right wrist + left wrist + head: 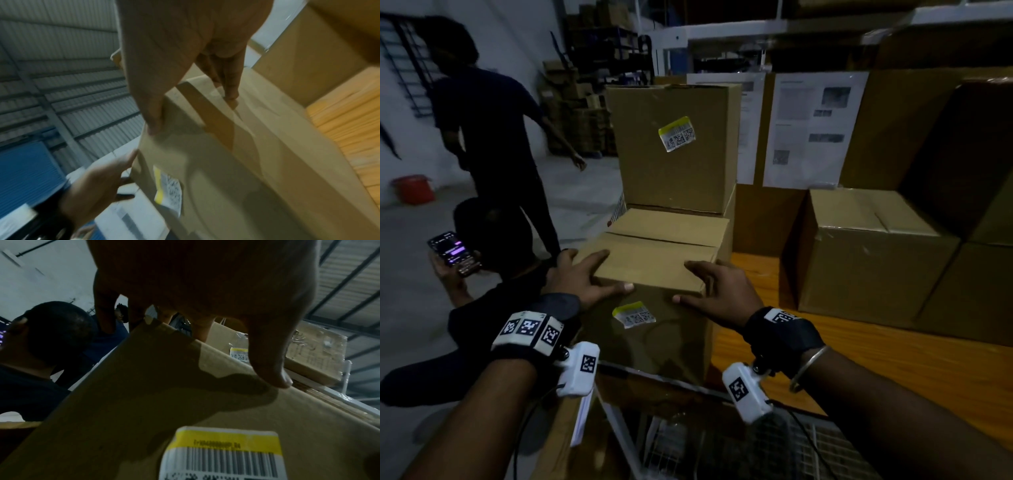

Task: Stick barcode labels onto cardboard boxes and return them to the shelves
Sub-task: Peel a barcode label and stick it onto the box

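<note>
A person is standing at a wooden shelf (893, 363) stacked with cardboard boxes. The near box (654, 260) is sitting at the shelf's left edge, a second labelled box (674, 171) stacked just beyond it. Both hands are gripping its top near corners — left hand (582, 277) and right hand (717, 291), fingers spread over the top, thumbs on the front. A yellow-banded barcode label (634, 314) is sticking to the near face, between the thumbs.

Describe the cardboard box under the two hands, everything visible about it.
The cardboard box is plain brown corrugated card, upright, its top flaps closed along a centre seam. A barcode label with a yellow band is stuck, slightly crooked, on its near face. The left hand and right hand grip its near top corners, fingers on top, thumbs on the front. It stands on the orange shelf board, in front of a labelled box stacked on another.
</note>
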